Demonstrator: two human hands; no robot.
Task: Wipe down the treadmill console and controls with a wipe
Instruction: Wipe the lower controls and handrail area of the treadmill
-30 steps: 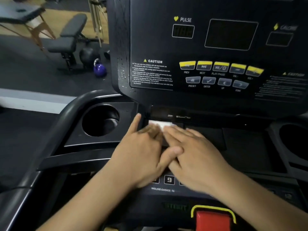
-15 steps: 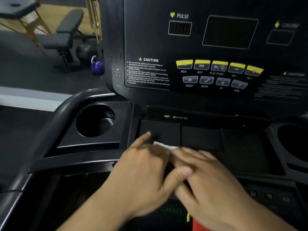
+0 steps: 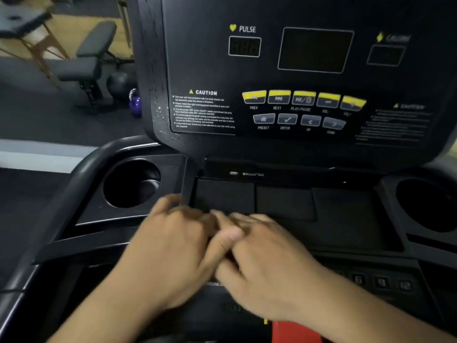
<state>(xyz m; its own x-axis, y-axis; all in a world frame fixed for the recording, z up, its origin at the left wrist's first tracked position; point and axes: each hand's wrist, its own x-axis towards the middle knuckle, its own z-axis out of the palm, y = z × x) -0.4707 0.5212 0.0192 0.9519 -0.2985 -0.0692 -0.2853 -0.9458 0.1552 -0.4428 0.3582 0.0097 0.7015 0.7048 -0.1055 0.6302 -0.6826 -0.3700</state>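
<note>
The black treadmill console (image 3: 202,58) rises ahead, with dark displays and a row of yellow buttons (image 3: 304,99). Below it lies a flat black tray (image 3: 284,201). My left hand (image 3: 173,248) and my right hand (image 3: 269,263) lie side by side, palms down, at the tray's near left edge. The left thumb overlaps the right hand. Both hands are motion-blurred. The wipe is hidden beneath them. Small number keys (image 3: 382,282) show to the right of my right wrist.
Round cup holders sit at the left (image 3: 131,184) and the right (image 3: 425,204) of the tray. A red stop button (image 3: 294,330) is at the bottom edge. A curved handrail (image 3: 81,169) runs on the left. Beyond it stand a weight bench (image 3: 89,60) and a purple kettlebell (image 3: 135,105).
Both hands have slid together toward me, from the tray's far edge to its near edge. The white wipe that showed at the fingertips is now covered.
</note>
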